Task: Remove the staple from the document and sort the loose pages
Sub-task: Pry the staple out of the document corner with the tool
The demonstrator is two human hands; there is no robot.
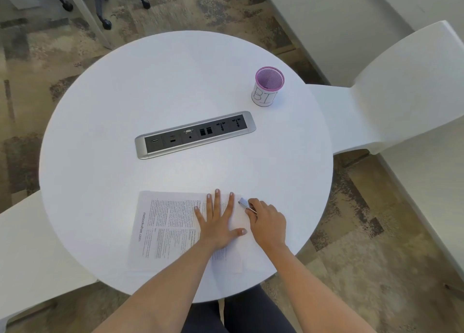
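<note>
Near the counter's (pixel 100 121) front edge, right of centre, lies the document (pixel 165 229), flat, its long axis running left to right along that edge; the print reads sideways, so the page tops point to my right. My left hand (pixel 217 222) lies palm down on its right half, fingers (pixel 217 199) spread wide and pressing the sheets to the counter. My right hand (pixel 267 222) sits just beside it at the document's far right corner, its fingers curled around and pinching a small metal staple remover (pixel 247 204), whose tip touches or nearly touches that corner. The staple itself is too small to see; I judge it sits there.

The pages look thin, light and limp, easy to slide or tear, so I judge they need my flat palm close to the corner while the tool lifts. Loose sheets are best taken by an edge.

Farther back, across the counter's middle, runs a socket panel (pixel 195 134). Toward the far right edge stands a purple mesh cup (pixel 268 86) with a handwritten paper label, well apart from the document.
</note>
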